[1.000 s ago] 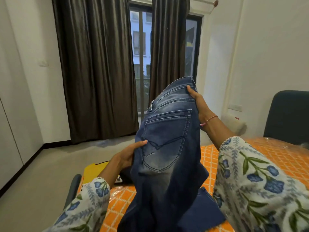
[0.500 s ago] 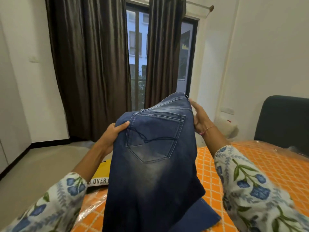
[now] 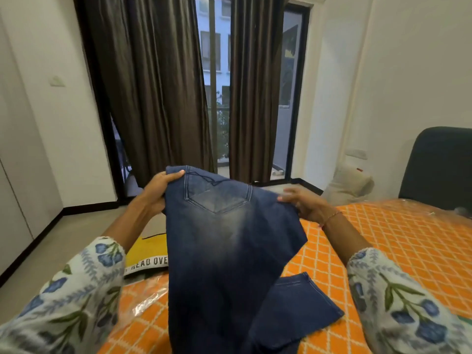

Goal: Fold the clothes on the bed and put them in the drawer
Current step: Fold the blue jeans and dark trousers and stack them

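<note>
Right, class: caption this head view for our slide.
Left hand and right hand hold blue jeans above the orange bed.

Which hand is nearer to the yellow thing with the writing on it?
Left. The left hand grips the jeans above the yellow item at the bed's left edge; the right hand holds the jeans' far side.

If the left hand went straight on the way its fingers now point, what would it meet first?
The left hand grips the jeans, fingers pointing right, so it would push straight into the denim. Beyond that likely the right hand, though depth is unclear.
</note>
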{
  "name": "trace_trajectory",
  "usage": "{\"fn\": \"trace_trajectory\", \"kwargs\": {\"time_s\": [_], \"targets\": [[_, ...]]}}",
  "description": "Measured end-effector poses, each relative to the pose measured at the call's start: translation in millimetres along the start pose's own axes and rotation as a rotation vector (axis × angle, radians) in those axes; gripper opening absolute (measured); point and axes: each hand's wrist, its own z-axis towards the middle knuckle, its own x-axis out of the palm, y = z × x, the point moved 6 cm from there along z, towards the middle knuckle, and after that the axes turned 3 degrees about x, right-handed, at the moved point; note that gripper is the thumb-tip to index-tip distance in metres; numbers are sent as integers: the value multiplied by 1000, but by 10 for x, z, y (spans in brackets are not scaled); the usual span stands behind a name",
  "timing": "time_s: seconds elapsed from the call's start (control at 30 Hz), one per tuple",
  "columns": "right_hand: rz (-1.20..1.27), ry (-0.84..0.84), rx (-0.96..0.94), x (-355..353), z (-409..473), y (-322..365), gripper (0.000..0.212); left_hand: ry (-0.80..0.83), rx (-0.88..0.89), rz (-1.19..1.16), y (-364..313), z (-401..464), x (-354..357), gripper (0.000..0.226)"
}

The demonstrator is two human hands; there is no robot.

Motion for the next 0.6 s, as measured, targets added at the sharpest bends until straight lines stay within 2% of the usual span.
{"fn": "trace_trajectory", "kwargs": {"time_s": [0.07, 0.1, 0.17, 0.2, 0.27, 0.3, 0.37, 0.4, 0.43, 0.47, 0.5, 0.53, 0.57, 0.6], "targets": [[168, 41, -91, -79, 17, 223, 53, 77, 17, -229, -135, -12, -39, 36], [192, 64, -69, -91, 11, 210, 64, 102, 20, -284, -140, -40, -30, 36], [8, 71, -8, 10, -53, 41, 81, 108, -53, -91, 55, -78, -31, 35], [-92, 33, 12, 26, -26, -64, 81, 90, -95, 74, 157, -69, -52, 33], [-148, -147, 48, -16, -3, -161, 73, -31, -112, 241, 243, -48, -173, 17], [-102, -189, 51, -45, -11, -138, 58, -96, -127, 247, 225, -57, -225, 11], [73, -185, 57, -75, -30, -28, 19, -141, -129, 45, 142, -67, -239, 25], [224, -160, 20, -97, -13, 34, 18, -100, -98, -93, 112, -74, -187, 38], [411, -138, -52, -116, 2, 114, 29, -41, -43, -201, 89, -87, -143, 47], [579, -109, -119, -111, -1, 161, 42, 9, 2, -255, 69, -134, -71, 47], [632, -73, -163, -57, -45, 232, 49, 37, 38, -230, 47, -147, 7, 40], [587, -68, -167, 2, -76, 213, 47, 42, 76, -141, 41, -187, 79, 27], [431, -115, -161, 43, -119, 205, 43, 26, 120, 0, 17, -172, 142, 20], [253, -188, -155, 59, -150, 191, 50, -20, 152, 161, 15, -131, 182, 26]]}}
